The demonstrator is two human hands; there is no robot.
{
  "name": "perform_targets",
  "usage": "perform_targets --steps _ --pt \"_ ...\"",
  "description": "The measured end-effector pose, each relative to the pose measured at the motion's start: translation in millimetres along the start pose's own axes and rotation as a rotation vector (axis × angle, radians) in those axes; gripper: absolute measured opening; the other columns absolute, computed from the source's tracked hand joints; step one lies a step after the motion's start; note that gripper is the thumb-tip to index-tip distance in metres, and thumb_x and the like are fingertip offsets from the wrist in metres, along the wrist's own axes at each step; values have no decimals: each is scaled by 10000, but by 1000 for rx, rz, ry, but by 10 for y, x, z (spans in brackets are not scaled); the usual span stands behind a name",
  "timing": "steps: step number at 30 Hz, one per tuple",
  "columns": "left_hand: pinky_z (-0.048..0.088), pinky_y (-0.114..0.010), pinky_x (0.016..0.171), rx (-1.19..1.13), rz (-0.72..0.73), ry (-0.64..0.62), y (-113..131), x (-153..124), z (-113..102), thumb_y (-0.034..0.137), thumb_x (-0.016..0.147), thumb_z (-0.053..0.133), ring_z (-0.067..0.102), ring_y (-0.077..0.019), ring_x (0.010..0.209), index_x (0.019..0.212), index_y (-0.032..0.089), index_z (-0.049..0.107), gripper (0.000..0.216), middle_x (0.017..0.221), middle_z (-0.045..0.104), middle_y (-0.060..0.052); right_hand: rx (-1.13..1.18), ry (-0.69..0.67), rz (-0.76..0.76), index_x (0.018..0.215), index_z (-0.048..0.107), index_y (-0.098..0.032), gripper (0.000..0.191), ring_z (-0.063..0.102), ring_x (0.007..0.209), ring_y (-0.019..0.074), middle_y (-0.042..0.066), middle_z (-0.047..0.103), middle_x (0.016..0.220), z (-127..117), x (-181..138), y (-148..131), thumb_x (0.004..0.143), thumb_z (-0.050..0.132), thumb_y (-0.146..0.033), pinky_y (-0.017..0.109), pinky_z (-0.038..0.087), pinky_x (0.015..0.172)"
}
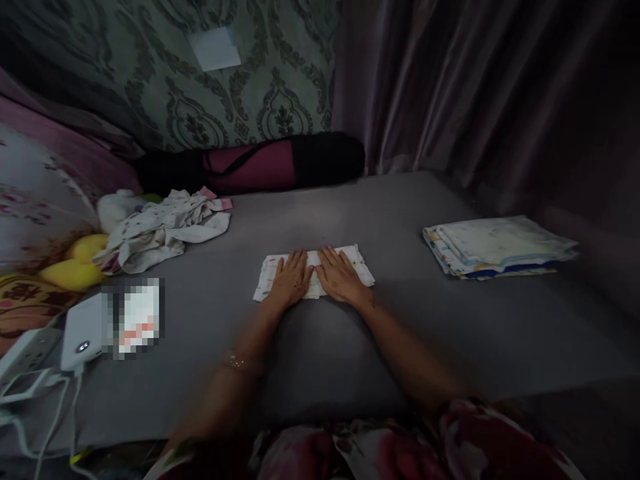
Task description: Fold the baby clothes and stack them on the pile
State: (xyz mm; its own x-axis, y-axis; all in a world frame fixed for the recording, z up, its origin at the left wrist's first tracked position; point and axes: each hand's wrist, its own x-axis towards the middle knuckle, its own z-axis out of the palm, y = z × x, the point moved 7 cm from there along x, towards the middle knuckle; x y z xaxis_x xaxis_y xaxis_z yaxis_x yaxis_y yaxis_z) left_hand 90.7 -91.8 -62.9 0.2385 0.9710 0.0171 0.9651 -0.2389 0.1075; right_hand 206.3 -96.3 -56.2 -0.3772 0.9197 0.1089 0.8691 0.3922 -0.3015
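A white cloth (pixel 315 288) with small printed marks lies folded into a flat rectangle on the grey surface in front of me. My left hand (pixel 293 279) rests palm down on its left half, fingers stretched out and pointing away from me. On the right half my right hand (pixel 343 275) lies flat in the same way, fingers extended. The two hands nearly meet at the thumbs over the middle of the cloth. Parts of the cloth under both palms are hidden.
To the right is a stack of folded cloths (pixel 500 243). Crumpled clothes (pixel 165 230) lie at the left beside a yellow plush toy (pixel 75 267). Nearer are a white power bank (pixel 87 330) and a power strip (pixel 30 353) with cables. A black-and-maroon long bag (pixel 250 165) lines the back.
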Motion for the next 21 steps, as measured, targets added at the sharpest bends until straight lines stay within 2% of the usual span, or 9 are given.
perform_targets --steps 3,8,12,17,21 --pt "187 -489 1199 9 -10 30 -9 -59 -48 416 1002 186 267 -251 1458 1483 125 362 589 1548 354 -110 -38 22 77 1487 335 -15 609 203 1469 246 164 303 1561 -46 -53 107 1004 222 -369 426 112 1203" --pt "187 -482 1196 10 -35 42 -15 -99 44 409 1003 178 266 -253 1459 1484 128 357 585 1544 360 -119 -61 -19 135 1492 309 5 621 188 1472 253 171 269 1573 14 -79 206 1003 230 -371 410 117 1202" --pt "207 -483 1186 -16 -12 -36 -56 -80 44 437 1003 173 270 -251 1457 1484 146 356 590 1549 355 -113 -61 -44 127 1494 304 6 626 200 1469 258 168 274 1572 3 -70 208 1004 217 -373 405 123 1202" --pt "159 -497 1201 47 -18 26 -317 -117 -128 424 1002 157 243 -263 1465 1485 117 354 605 1553 347 -115 -131 17 141 1477 327 25 645 207 1463 296 202 282 1561 -102 -109 345 996 220 -392 450 119 1196" --pt "242 -467 1182 44 -37 -9 -516 -136 -42 430 995 177 243 -278 1464 1483 81 346 623 1557 336 -128 -133 10 107 1476 338 9 646 225 1458 291 186 290 1563 -71 -155 483 988 231 -400 430 196 1180"
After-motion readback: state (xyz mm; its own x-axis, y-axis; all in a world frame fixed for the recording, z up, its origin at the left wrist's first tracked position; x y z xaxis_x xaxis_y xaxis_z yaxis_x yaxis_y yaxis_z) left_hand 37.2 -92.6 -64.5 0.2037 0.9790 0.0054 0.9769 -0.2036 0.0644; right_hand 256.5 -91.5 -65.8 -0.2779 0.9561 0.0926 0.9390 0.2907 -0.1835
